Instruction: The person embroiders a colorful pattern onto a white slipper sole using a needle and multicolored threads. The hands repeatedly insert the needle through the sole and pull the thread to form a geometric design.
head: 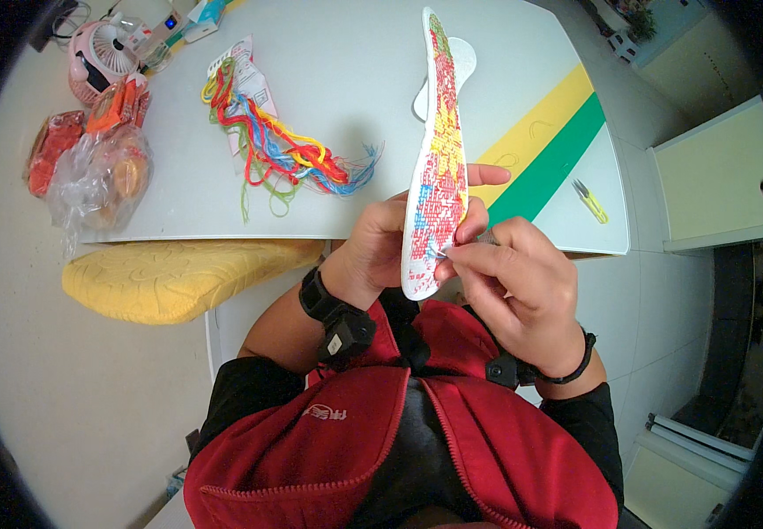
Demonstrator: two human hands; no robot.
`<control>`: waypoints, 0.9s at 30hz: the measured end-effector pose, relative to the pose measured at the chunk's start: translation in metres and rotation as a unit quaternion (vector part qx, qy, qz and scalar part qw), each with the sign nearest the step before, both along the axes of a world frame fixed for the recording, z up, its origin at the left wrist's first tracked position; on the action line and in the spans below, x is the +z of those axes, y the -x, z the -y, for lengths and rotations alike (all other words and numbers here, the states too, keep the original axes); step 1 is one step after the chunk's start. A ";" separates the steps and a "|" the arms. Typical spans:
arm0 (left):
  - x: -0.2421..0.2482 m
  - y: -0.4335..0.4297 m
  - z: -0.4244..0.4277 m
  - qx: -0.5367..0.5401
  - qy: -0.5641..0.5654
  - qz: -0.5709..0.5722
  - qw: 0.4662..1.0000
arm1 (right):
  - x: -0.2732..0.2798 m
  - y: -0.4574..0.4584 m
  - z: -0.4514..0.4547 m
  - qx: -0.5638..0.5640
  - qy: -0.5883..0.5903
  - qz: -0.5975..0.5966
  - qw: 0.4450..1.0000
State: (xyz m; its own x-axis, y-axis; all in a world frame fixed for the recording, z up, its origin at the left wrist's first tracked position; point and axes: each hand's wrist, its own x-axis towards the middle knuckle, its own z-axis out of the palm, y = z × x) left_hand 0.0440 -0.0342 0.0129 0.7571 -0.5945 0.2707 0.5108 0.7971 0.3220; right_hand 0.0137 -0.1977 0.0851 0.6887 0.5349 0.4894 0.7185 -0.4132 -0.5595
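Observation:
My left hand (374, 248) grips a white shoe insole (444, 192) with cross-stitch embroidery in red, yellow, green and blue. Its palm is at the insole's left edge and its fingers come round from behind to the right edge. The insole stands lengthwise, its lower end towards me. Close to that end, thumb and forefinger of my right hand (520, 278) pinch a thin pale sliver (440, 253) beside some light-blue stitches. Whether it is a needle or thread is too small to tell. A second white insole (464, 59) lies on the table behind the held one.
Bundled embroidery threads (282, 145) lie left on the white table (335, 59). Yellow-handled thread snips (591, 202) rest at right, and loose yellow thread (507, 160) lies on the yellow stripe. A pink fan (100, 59) and bagged food (107, 175) stand far left, above a yellow-covered seat (183, 278).

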 end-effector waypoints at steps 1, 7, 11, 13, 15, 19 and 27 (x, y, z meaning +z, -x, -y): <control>-0.002 0.001 0.000 -0.003 -0.001 -0.007 1.000 | 0.000 0.000 0.001 -0.002 0.005 0.009 1.000; -0.009 -0.004 -0.008 0.056 -0.163 0.024 0.985 | -0.002 -0.003 0.009 -0.006 0.016 0.031 0.999; -0.007 -0.004 -0.015 0.089 -0.208 0.029 0.974 | -0.014 -0.014 0.018 0.009 -0.015 -0.050 0.999; -0.004 -0.002 -0.013 0.096 -0.243 0.002 0.965 | -0.025 -0.018 0.022 0.025 -0.075 -0.119 0.990; 0.000 0.001 -0.011 0.094 -0.258 0.002 0.962 | -0.039 -0.023 0.024 0.055 -0.137 -0.150 0.978; 0.007 0.005 -0.010 0.141 -0.300 0.007 0.943 | -0.066 -0.021 0.026 0.051 -0.263 -0.282 0.921; 0.016 0.013 -0.009 0.148 -0.293 0.007 0.945 | -0.084 -0.015 0.027 0.060 -0.329 -0.355 0.873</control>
